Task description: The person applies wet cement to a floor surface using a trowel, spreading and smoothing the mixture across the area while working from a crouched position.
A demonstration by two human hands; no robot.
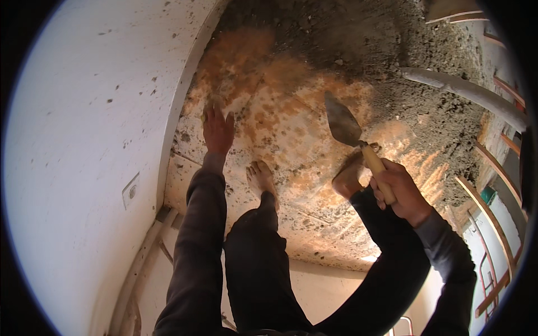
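Observation:
In my right hand (399, 190) is the wooden handle of a pointed trowel (343, 120), my fingers wrapped round it. The grey metal blade points up and to the left, over the stained board surface (302, 162); whether it touches cannot be told. My left hand (217, 129) reaches forward near the white wall, fingers stretched out and holding nothing that I can see. A small yellowish spot shows beside its fingers. Dark, wet-looking mortar (358, 39) covers the far part of the surface, rough and lumpy toward the right. Orange-brown patches and dark specks mark the nearer part.
My bare left foot (261, 178) and right foot (350, 173) are on the surface. A splattered white wall (101, 129) with a square fitting (131, 191) rises at left. At right are a thick grey pole (465, 91) and several wooden strips (490, 217). The surface's near edge ends below my feet.

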